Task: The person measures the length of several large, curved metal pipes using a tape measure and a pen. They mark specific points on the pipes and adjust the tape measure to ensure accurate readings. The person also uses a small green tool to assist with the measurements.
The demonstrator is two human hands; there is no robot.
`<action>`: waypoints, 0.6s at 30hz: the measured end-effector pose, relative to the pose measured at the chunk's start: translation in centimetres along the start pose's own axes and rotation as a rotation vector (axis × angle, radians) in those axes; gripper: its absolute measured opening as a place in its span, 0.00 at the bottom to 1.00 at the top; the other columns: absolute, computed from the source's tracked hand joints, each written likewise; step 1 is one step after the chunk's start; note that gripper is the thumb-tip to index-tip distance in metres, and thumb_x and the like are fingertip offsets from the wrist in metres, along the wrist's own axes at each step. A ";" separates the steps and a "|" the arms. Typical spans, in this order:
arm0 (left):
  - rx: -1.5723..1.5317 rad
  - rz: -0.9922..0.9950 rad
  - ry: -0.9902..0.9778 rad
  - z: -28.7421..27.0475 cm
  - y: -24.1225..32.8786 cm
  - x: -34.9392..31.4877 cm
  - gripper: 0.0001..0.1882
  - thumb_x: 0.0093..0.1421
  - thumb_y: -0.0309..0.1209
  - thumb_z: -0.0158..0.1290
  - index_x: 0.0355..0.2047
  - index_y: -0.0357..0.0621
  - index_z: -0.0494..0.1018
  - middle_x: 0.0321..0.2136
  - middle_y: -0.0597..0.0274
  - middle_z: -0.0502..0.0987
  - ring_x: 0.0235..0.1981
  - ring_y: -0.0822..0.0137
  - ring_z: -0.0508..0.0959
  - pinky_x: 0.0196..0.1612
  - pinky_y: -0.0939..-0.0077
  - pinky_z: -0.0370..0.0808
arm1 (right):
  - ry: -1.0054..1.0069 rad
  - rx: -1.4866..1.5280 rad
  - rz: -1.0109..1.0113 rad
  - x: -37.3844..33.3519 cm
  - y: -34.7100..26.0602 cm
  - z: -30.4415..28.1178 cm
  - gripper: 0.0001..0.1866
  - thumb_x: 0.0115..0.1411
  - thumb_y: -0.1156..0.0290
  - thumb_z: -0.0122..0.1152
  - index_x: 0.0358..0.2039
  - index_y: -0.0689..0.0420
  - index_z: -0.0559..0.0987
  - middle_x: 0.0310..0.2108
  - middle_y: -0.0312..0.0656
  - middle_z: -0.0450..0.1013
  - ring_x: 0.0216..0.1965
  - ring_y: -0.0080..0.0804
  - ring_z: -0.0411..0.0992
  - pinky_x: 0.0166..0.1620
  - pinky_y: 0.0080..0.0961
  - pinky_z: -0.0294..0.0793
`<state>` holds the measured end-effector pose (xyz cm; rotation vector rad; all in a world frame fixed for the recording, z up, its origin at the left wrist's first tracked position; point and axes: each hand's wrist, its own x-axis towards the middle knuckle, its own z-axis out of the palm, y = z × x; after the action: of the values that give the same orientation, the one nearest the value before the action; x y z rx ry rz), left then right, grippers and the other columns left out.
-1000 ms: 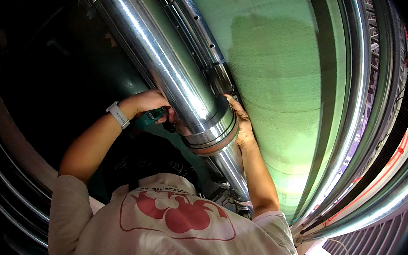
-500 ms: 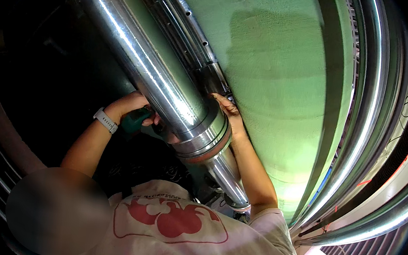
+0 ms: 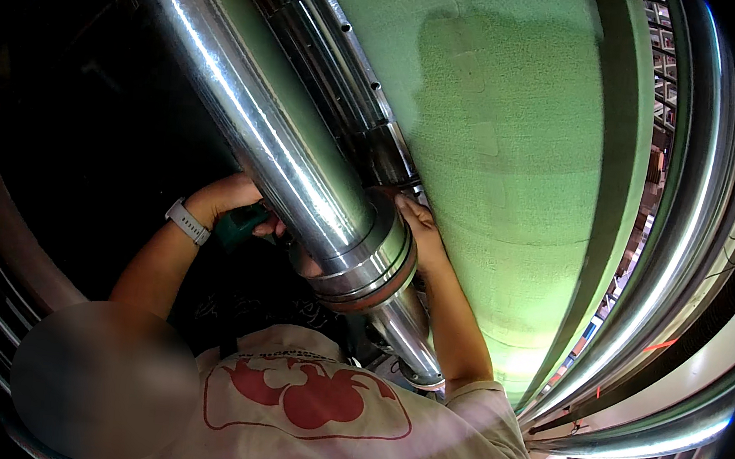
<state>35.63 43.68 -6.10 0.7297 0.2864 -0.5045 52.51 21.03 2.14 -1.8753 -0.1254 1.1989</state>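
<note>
A thick shiny steel roller (image 3: pixel 263 124) slants down from the upper left and ends in a stepped metal collar (image 3: pixel 370 265). My left hand (image 3: pixel 235 196), with a pale watch on its wrist, is on the roller's left side. Its fingers curl round a dark green object (image 3: pixel 239 225) that looks like a tool handle; the roller hides part of the hand and whatever the object reaches. On the right, my right hand (image 3: pixel 421 228) lies against the collar's upper edge, its fingers bent inward. What they grip there is too small or hidden to make out.
Beside the roller runs a dark metal bar (image 3: pixel 321 59) with small holes. A broad green fabric-like surface (image 3: pixel 505 154) curves down the right, with bent metal rails (image 3: pixel 688 161) beyond. A thinner steel shaft (image 3: pixel 406 338) continues below the collar. Deep shadow fills the left.
My right hand has drawn down a little along the collar, and its fingers have pulled in. The left hand keeps its hold on the green object. The view has shifted slightly.
</note>
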 end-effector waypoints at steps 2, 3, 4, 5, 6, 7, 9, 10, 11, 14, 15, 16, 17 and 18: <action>0.038 0.022 0.035 0.3 0.9 -0.3 0.16 0.59 0.35 0.42 0.22 0.36 0.72 0.16 0.55 0.72 0.12 0.69 0.69 0.13 0.80 0.64 | 0.265 -0.184 0.106 -1.6 -1.0 0.5 0.23 0.60 0.55 0.46 0.46 0.63 0.71 0.43 0.41 0.70 0.45 0.29 0.65 0.51 0.25 0.61; 0.060 0.030 0.046 0.4 1.1 -0.4 0.16 0.59 0.35 0.42 0.22 0.36 0.71 0.16 0.54 0.72 0.12 0.69 0.69 0.13 0.81 0.64 | 0.167 -0.086 0.060 -2.3 -1.5 0.9 0.31 0.59 0.47 0.44 0.49 0.62 0.68 0.50 0.45 0.64 0.52 0.33 0.59 0.55 0.27 0.54; 0.051 0.038 0.052 0.3 0.8 -0.3 0.16 0.59 0.35 0.42 0.22 0.36 0.71 0.16 0.54 0.72 0.12 0.69 0.69 0.13 0.81 0.64 | 0.166 -0.049 0.058 -2.3 -1.1 0.8 0.31 0.59 0.47 0.43 0.50 0.62 0.67 0.51 0.45 0.63 0.52 0.33 0.59 0.56 0.27 0.54; 0.042 0.046 0.059 0.0 0.2 0.0 0.16 0.59 0.35 0.42 0.23 0.35 0.71 0.16 0.54 0.72 0.12 0.69 0.69 0.13 0.81 0.64 | 0.164 -0.013 0.056 -2.0 -0.1 0.5 0.32 0.59 0.46 0.42 0.51 0.62 0.66 0.52 0.45 0.62 0.53 0.34 0.58 0.56 0.27 0.53; 0.035 0.054 0.064 -0.1 -0.1 0.1 0.16 0.60 0.35 0.42 0.23 0.35 0.71 0.16 0.53 0.72 0.12 0.69 0.69 0.13 0.81 0.64 | 0.164 0.024 0.053 -1.7 1.1 0.1 0.32 0.59 0.46 0.41 0.52 0.62 0.65 0.53 0.45 0.61 0.54 0.34 0.57 0.56 0.27 0.52; 0.016 0.037 0.065 -0.2 0.0 0.1 0.16 0.60 0.35 0.42 0.23 0.35 0.71 0.16 0.53 0.72 0.12 0.69 0.69 0.13 0.81 0.64 | 0.162 0.061 0.050 -1.3 2.2 -0.4 0.33 0.59 0.45 0.40 0.52 0.62 0.64 0.54 0.45 0.59 0.55 0.35 0.56 0.57 0.27 0.51; -0.022 0.003 0.068 0.0 0.2 0.1 0.16 0.60 0.35 0.42 0.24 0.36 0.71 0.16 0.53 0.73 0.12 0.69 0.69 0.13 0.81 0.65 | 0.126 0.138 0.057 -0.8 3.2 -0.8 0.33 0.59 0.45 0.38 0.54 0.61 0.63 0.55 0.46 0.57 0.56 0.35 0.55 0.58 0.28 0.50; -0.028 -0.009 0.066 0.0 0.2 0.0 0.16 0.60 0.35 0.42 0.24 0.36 0.71 0.16 0.53 0.73 0.12 0.69 0.69 0.13 0.81 0.65 | 0.092 0.177 0.068 -0.6 3.2 -0.8 0.34 0.59 0.45 0.38 0.54 0.61 0.62 0.56 0.46 0.57 0.56 0.36 0.54 0.58 0.28 0.49; -0.035 -0.020 0.063 0.0 0.1 -0.1 0.16 0.60 0.35 0.42 0.24 0.36 0.71 0.16 0.53 0.73 0.12 0.69 0.70 0.13 0.81 0.65 | 0.028 0.220 0.092 -0.2 3.1 -0.8 0.34 0.60 0.45 0.37 0.54 0.61 0.61 0.56 0.46 0.57 0.57 0.36 0.54 0.58 0.28 0.48; 0.086 0.017 0.096 0.3 0.4 -0.3 0.15 0.60 0.35 0.42 0.25 0.36 0.71 0.17 0.53 0.73 0.13 0.69 0.70 0.13 0.81 0.65 | -0.109 0.361 0.161 0.2 1.4 0.1 0.35 0.59 0.44 0.36 0.55 0.61 0.60 0.56 0.45 0.56 0.58 0.35 0.53 0.59 0.28 0.47; 0.147 0.042 0.117 0.3 0.5 -0.3 0.15 0.60 0.35 0.42 0.25 0.36 0.72 0.17 0.53 0.73 0.13 0.69 0.71 0.14 0.81 0.66 | -0.149 0.408 0.185 0.3 0.9 0.5 0.35 0.59 0.44 0.37 0.56 0.62 0.59 0.56 0.45 0.56 0.58 0.35 0.53 0.60 0.27 0.47; 0.155 0.058 0.117 0.3 0.5 -0.3 0.15 0.60 0.35 0.43 0.26 0.36 0.72 0.17 0.54 0.73 0.14 0.69 0.71 0.14 0.81 0.66 | -0.107 0.402 0.185 0.3 1.1 0.6 0.36 0.58 0.44 0.38 0.56 0.62 0.59 0.56 0.44 0.56 0.58 0.35 0.53 0.59 0.27 0.47; 0.163 0.073 0.117 0.2 0.5 -0.3 0.15 0.60 0.35 0.43 0.26 0.36 0.72 0.17 0.54 0.73 0.14 0.69 0.71 0.14 0.81 0.66 | -0.066 0.396 0.185 0.4 1.6 0.6 0.36 0.58 0.44 0.38 0.55 0.62 0.59 0.56 0.44 0.56 0.57 0.35 0.53 0.59 0.27 0.47; 0.171 0.089 0.117 0.2 0.3 -0.3 0.15 0.60 0.35 0.43 0.26 0.37 0.72 0.17 0.54 0.73 0.14 0.69 0.72 0.14 0.81 0.67 | -0.024 0.389 0.185 0.3 1.7 0.8 0.36 0.58 0.44 0.39 0.55 0.62 0.59 0.56 0.43 0.56 0.57 0.35 0.54 0.59 0.27 0.47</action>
<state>35.57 43.86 -5.64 0.9364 0.3207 -0.4054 51.48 20.69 0.62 -1.5545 0.2572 1.2665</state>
